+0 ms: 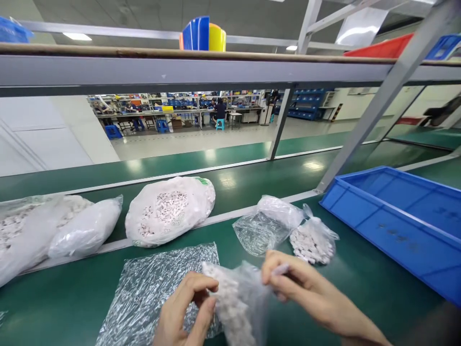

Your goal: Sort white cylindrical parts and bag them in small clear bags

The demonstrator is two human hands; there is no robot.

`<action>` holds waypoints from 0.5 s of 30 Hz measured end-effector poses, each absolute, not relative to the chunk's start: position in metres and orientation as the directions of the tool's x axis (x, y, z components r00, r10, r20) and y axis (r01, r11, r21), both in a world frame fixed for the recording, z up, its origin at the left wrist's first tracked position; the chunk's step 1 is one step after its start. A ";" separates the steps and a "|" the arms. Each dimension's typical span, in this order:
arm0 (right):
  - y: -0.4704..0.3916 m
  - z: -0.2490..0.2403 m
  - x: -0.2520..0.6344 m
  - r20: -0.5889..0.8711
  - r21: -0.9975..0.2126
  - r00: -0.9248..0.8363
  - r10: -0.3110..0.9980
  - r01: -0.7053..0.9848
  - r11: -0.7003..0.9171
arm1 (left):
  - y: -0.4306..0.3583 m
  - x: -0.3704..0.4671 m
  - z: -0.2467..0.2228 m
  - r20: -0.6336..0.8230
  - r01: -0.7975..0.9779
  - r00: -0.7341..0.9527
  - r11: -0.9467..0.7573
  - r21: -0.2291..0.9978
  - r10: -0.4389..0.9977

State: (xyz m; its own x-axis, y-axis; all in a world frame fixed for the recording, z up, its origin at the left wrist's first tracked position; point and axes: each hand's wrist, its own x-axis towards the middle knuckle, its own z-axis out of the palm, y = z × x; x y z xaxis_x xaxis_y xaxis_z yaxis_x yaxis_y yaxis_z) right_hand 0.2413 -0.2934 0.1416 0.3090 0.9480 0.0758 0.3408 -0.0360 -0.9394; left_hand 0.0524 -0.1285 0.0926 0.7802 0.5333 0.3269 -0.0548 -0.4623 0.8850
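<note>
A clear plastic bag (236, 307) of small white parts hangs tilted between my hands, low in the middle of the view and blurred. My left hand (189, 307) curls its thumb and fingers at the bag's left edge, closed on it. The twisted loose end of the bag is pinched in my right hand (306, 293), and a whitish tip pokes out between thumb and forefinger. Under and beside my left hand lies a flat, crinkled clear plastic sheet (154, 283). Beyond my right hand sits a tied bag of white parts (313, 240).
Folded clear bags (268, 223) lie next to the tied one. A large open bag of parts (169, 211) and more filled bags (86, 228) stand along the left. At right is a blue crate (389, 226); a metal post (374, 105) and an overhead shelf (162, 69) frame the green bench.
</note>
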 end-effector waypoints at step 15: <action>-0.386 0.077 0.397 0.362 -0.472 0.772 0.523 0.636 -0.611 | -0.079 0.298 0.014 0.232 0.035 0.960 -0.888 0.458 0.158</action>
